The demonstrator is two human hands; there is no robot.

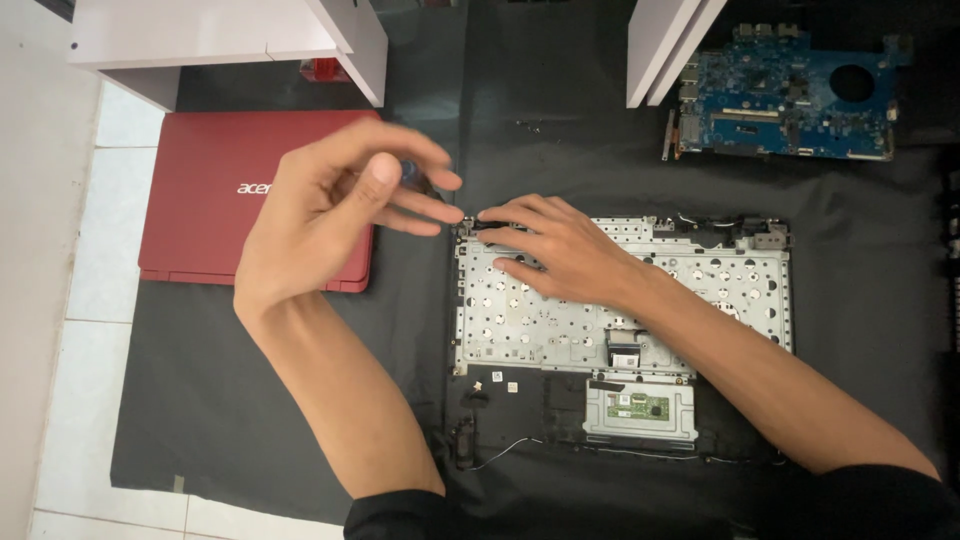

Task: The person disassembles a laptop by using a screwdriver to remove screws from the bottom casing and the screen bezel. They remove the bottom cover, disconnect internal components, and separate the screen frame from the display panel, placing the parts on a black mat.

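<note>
Fingers (425,195) of our left hand (320,220) pinch something small and blurry, our right hand (555,250) lies flat on the bare laptop shell (700,290), with its blue board (790,95) already out.

An opened laptop base (620,320) lies flat on the black mat, right of the frame's centre, its inside facing up. A silver metal plate dotted with round holes covers most of it. Below the plate, toward the lower edge, sits a small grey touchpad board (640,408) with a green patch. Thin loose wires trail along its lower left corner. Black hinge parts sit at its upper corners.
</note>
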